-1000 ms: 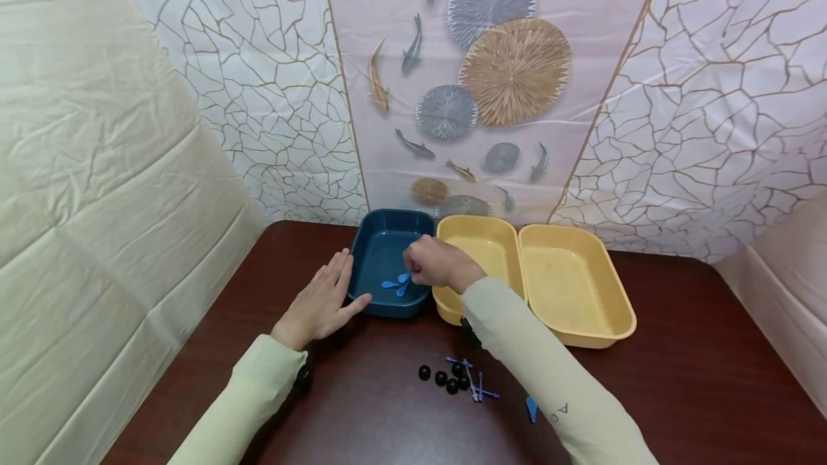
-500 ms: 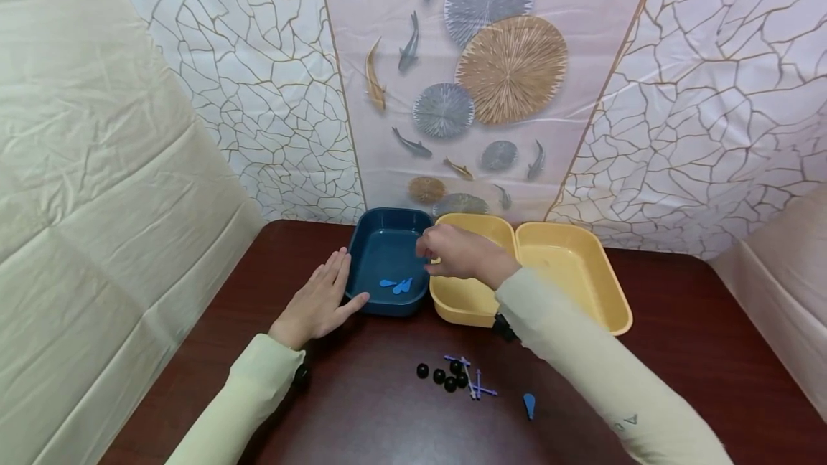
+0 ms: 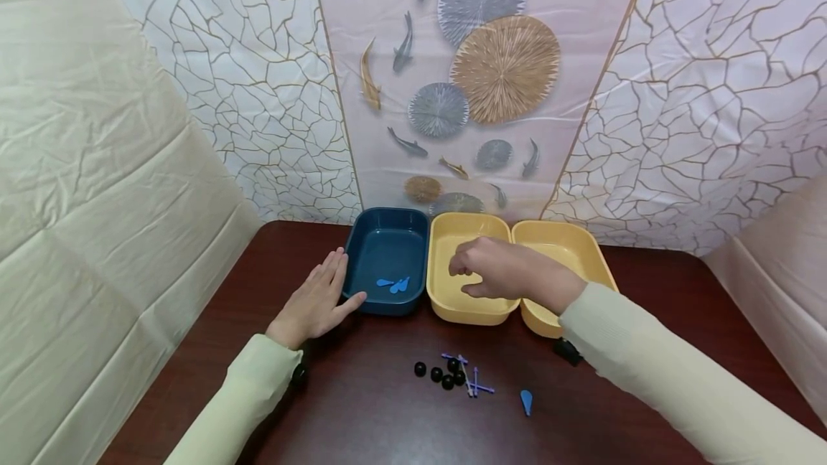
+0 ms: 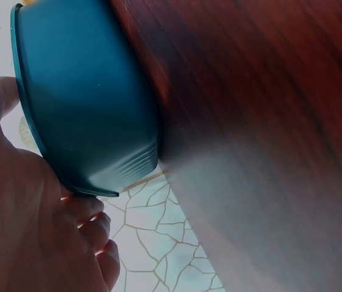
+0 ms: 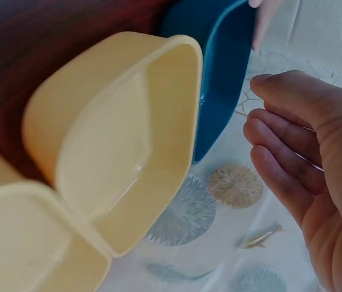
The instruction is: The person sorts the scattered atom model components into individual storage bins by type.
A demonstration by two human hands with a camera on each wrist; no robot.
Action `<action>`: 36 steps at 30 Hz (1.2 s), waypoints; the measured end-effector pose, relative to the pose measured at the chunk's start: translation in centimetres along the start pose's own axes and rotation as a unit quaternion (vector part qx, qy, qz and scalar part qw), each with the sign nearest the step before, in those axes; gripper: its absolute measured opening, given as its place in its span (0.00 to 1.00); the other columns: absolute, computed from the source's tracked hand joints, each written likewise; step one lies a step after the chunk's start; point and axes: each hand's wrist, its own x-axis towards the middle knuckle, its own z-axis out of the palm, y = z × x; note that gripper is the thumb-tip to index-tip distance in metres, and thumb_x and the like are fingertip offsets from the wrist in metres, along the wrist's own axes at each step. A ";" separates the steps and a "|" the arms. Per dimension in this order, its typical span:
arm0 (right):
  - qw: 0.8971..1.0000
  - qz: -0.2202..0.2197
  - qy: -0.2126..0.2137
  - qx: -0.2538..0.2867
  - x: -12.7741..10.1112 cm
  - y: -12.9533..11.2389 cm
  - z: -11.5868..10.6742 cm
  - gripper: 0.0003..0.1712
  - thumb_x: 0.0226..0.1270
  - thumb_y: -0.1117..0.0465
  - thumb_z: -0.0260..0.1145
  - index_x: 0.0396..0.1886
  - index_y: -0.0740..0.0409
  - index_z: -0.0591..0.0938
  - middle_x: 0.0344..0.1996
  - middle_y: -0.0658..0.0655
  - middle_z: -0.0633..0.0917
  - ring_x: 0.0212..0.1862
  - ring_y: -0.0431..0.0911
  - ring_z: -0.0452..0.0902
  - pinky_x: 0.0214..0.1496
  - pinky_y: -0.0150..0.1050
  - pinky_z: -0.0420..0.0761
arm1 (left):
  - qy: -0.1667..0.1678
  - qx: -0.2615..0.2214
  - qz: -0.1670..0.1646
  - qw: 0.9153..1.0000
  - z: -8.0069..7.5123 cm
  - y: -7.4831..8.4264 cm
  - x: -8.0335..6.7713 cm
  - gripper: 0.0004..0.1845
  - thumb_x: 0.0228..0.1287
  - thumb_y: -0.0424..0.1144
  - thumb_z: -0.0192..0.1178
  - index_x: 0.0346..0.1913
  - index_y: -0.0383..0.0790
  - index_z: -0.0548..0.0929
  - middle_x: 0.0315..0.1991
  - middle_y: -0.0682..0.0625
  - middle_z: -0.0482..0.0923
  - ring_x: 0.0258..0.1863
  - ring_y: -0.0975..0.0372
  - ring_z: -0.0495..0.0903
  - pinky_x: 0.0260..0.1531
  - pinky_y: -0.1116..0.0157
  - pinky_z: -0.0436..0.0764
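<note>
A: What changed?
B: Right hand [image 3: 497, 270] pulled back from the blue tray [image 3: 386, 250], now above the middle yellow tray [image 3: 442, 257]. Fingers loosely bent, nothing in them. Left hand [image 3: 313, 303] flat, touching the blue tray's rim, gripping nothing.
A: Blue pieces?
B: Three [image 3: 403, 284] in the blue tray. One loose piece [image 3: 526, 402] on the bench [image 3: 375, 407], right of the purple sticks [image 3: 476, 386].
A: Meaning?
B: Looks released, my read. Blue set partway in.

The left hand [image 3: 315, 305] shows its back, fingers extended close together, thumb spread to the side. The right hand [image 3: 499, 269] is raised, fingers loosely bent, thumb apart from them. The left arm [image 3: 235, 400] and right arm [image 3: 672, 372] reach forward, slanting inward.
</note>
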 end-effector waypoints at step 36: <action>0.997 -0.083 -0.005 0.000 -11.1 -1.1 7.9 0.13 0.55 0.64 0.81 0.39 0.50 0.88 0.35 0.42 0.84 0.37 0.30 0.77 0.36 0.23 0.79 | -0.007 -0.001 -0.002 1.000 -0.2 0.1 0.0 0.51 0.78 0.65 0.50 0.85 0.30 0.48 0.87 0.36 0.44 0.86 0.41 0.47 0.84 0.41 0.53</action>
